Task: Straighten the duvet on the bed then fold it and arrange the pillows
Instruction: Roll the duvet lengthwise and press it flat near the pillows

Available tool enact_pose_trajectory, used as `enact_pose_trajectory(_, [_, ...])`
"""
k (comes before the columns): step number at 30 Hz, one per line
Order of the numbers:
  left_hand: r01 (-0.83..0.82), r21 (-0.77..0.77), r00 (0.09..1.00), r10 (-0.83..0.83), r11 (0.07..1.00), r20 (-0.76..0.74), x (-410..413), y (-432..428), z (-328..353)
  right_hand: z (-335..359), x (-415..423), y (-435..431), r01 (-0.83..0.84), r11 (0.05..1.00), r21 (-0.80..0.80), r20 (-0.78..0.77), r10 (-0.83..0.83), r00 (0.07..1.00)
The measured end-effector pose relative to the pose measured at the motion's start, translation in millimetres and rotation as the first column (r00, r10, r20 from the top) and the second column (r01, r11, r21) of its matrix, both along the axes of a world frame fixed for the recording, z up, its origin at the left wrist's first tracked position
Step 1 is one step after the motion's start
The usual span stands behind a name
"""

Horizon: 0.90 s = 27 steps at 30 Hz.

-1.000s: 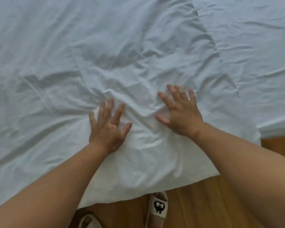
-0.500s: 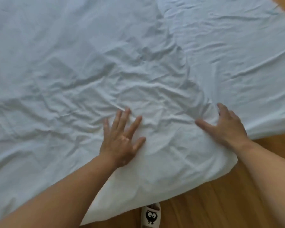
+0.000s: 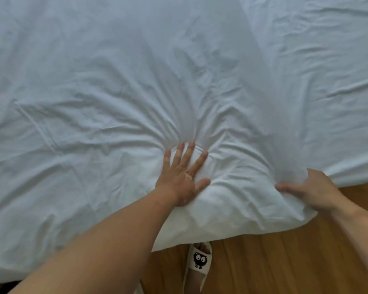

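Note:
A white, creased duvet [image 3: 115,92] covers most of the view, and its near corner [image 3: 232,219] hangs over the bed's edge. My left hand [image 3: 183,177] presses flat on the duvet near that corner, fingers spread, with creases fanning out from the fingertips. My right hand [image 3: 314,189] is at the duvet's right edge; the thumb lies along the cloth and the fingers curl into the fabric, gripping it. No pillow is in view.
To the right of the duvet's edge lies the white bed sheet [image 3: 327,81]. The wooden floor [image 3: 285,262] shows at the bottom right. My foot in a white slipper [image 3: 199,262] with a cartoon face stands just under the hanging corner.
My right hand slid right to the duvet's edge and closed its fingers on the cloth. My left hand shifted slightly right and still presses flat. New creases radiate from both hands.

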State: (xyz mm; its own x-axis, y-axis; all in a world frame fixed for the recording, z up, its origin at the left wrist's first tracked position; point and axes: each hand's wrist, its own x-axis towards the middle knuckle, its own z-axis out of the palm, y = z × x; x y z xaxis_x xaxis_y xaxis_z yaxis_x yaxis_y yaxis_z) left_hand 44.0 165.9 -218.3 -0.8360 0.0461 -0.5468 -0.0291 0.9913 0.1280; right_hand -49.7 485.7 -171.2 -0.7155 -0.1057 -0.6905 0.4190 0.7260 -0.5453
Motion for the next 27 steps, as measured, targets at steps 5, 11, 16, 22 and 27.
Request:
enact_pose_trajectory(5, [-0.055, 0.098, 0.998, 0.051, 0.994, 0.044, 24, -15, 11, 29, 26, -25, -0.076, 0.997, 0.023, -0.068, 0.078, 0.995])
enact_pose_trajectory(11, [-0.427, 0.388, 0.904, 0.381, 0.817, 0.192, 37, -9, 57, 73, 70, -93, -0.283, 0.948, 0.147, -0.165, 0.305, 0.938])
enact_pose_trajectory(16, [-0.68, 0.687, 0.686, 0.554, 0.258, 0.472, 66, -18, 138, 127, 118, -184, -0.421, 0.903, 0.081, -0.216, 0.429, 0.877])
enact_pose_trajectory(22, [-0.756, 0.6, 0.517, 0.801, 0.261, 0.302, 88, -110, 199, 155, 190, -308, -0.539, 0.828, 0.156, -0.264, 0.561, 0.784])
enact_pose_trajectory(27, [-0.828, 0.498, 0.4, 0.894, 0.257, 0.203, 118, -222, 201, 166, 244, -411, -0.648, 0.741, 0.176, -0.343, 0.663, 0.666])
